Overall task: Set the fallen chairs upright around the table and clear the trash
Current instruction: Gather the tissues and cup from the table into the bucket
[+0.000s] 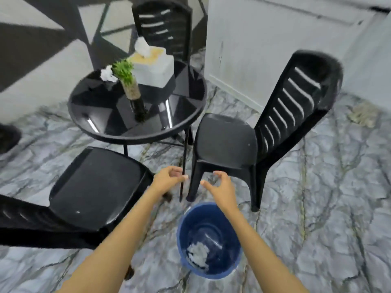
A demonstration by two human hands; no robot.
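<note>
Three black plastic chairs stand upright around a round black glass table: one at the right, one at the near left, one behind the table. A crumpled white tissue lies on the tabletop at the back left. On the floor near me stands a blue bucket with crumpled white paper inside. My left hand and right hand hover above the bucket, in front of the table leg, fingers curled and apart, holding nothing.
A white tissue box and a small green plant in a glass vase stand on the table. The floor is grey marble-patterned. A white door or panel stands behind the right chair. A dark shape sits at the left edge.
</note>
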